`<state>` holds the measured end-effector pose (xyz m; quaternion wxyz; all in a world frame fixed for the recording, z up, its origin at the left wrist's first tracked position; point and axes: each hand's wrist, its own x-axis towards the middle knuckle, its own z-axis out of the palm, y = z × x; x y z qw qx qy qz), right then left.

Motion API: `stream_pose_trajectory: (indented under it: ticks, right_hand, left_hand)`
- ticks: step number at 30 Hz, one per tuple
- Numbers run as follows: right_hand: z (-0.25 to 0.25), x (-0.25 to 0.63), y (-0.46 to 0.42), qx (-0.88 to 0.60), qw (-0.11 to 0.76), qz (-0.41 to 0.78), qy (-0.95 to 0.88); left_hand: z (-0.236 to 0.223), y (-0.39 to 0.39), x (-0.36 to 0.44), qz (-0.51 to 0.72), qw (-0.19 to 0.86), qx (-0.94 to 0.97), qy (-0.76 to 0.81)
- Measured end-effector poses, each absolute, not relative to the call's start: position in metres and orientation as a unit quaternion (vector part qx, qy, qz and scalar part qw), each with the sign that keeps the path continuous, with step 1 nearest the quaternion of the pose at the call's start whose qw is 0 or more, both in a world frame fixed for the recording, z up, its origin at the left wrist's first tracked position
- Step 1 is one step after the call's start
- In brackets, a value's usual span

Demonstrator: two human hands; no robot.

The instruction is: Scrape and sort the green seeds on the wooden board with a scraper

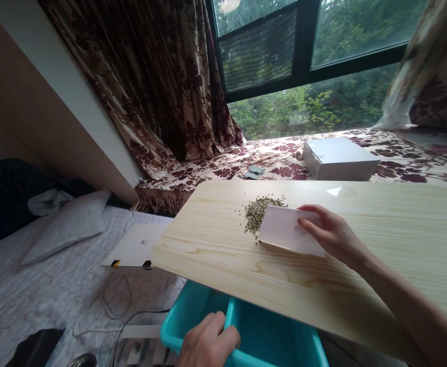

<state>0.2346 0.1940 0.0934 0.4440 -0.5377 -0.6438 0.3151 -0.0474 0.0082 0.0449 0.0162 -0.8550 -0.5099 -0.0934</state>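
Fingers on card, box beyond

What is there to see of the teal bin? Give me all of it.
The bin is teal, smooth and plastic-looking, open-topped, with a rounded rim and a divider splitting the visible part in two. It sits below the table's near edge, which hides its far side; whether they touch is unclear. The picture's bottom edge cuts off its near side. The left hand appears to grip the divider.
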Motion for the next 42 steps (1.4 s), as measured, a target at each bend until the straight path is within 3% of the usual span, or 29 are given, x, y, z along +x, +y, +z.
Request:
stream_pose_trajectory:
  ticks: [21,30,36,38,42]
  right_hand:
    - [0.088,0.224,0.194,-0.516,0.432,0.388,-0.630]
    - [0.087,0.217,0.184,-0.478,0.353,0.453,-0.665]
    - [0.092,0.215,0.175,-0.397,0.284,0.565,-0.665]
    - [0.095,0.218,0.177,-0.403,0.310,0.567,-0.648]
    - [0.097,0.229,0.189,-0.498,0.462,0.457,-0.575]
  left_hand:
    - [0.034,0.009,-0.047,-0.121,0.023,-0.846,-0.518]
    - [0.038,0.007,-0.048,-0.088,-0.016,-0.836,-0.541]
    - [0.040,0.009,-0.053,-0.072,-0.054,-0.836,-0.542]
    - [0.038,0.008,-0.053,-0.084,-0.040,-0.837,-0.539]
    - [0.042,0.008,-0.045,-0.090,-0.015,-0.858,-0.506]
